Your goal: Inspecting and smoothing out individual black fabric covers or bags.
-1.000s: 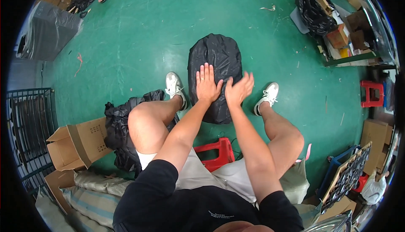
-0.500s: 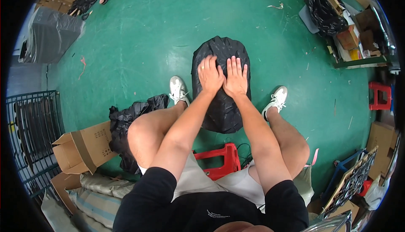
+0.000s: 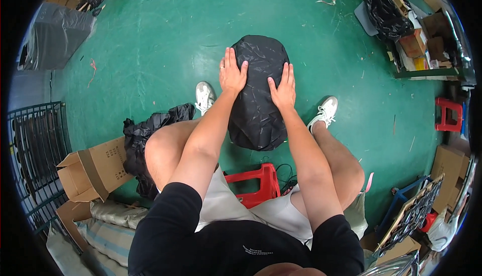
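Note:
A bulky bundle wrapped in black plastic [image 3: 260, 105] stands on the green floor between my feet. Its surface is creased, and its contents are hidden. My left hand [image 3: 233, 75] lies against the bundle's upper left edge, fingers stretched out and thumb apart. Against the right side rests my right hand [image 3: 284, 89], also with straight fingers and the thumb spread over the plastic. The bundle sits between both palms; neither hand's fingers wrap round it.
Behind the bundle is a red plastic stool [image 3: 258, 185]. Crumpled black plastic [image 3: 150, 140] and an open cardboard box [image 3: 95, 170] lie by my left knee. A wire rack [image 3: 37, 150] stands far left; a loaded shelf [image 3: 427, 72] and another red stool [image 3: 448, 114] stand right.
My hands have moved apart from the middle of the bundle's top to its two sides. The bundle now looks narrower and smoother on top.

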Motion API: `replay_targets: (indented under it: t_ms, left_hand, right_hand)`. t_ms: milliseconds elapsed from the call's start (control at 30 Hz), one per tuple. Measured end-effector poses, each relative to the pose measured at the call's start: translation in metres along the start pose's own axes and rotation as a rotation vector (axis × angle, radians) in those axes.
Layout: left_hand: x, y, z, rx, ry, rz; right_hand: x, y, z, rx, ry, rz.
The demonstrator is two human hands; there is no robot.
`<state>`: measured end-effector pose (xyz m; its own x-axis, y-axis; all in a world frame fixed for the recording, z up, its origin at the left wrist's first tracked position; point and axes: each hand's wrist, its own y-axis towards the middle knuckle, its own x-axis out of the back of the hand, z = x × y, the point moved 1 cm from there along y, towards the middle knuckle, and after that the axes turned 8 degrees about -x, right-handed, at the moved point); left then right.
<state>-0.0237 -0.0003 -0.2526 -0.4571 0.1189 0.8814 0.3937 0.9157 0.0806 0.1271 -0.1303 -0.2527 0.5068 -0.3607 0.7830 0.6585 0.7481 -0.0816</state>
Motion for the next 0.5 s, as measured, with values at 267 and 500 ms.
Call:
replay_targets:
  t_ms: [267,500]
  left_hand:
    - [-0.005,-0.014,0.036,0.346,-0.391,0.024]
    - [-0.003,-0.092,0.039,0.492,-0.429,0.084]
  right_hand:
    - [-0.006,0.008,-0.022,-0.027,0.164,0.131]
    - [0.002,-0.011,-0.01,-0.271,0.043,0.208]
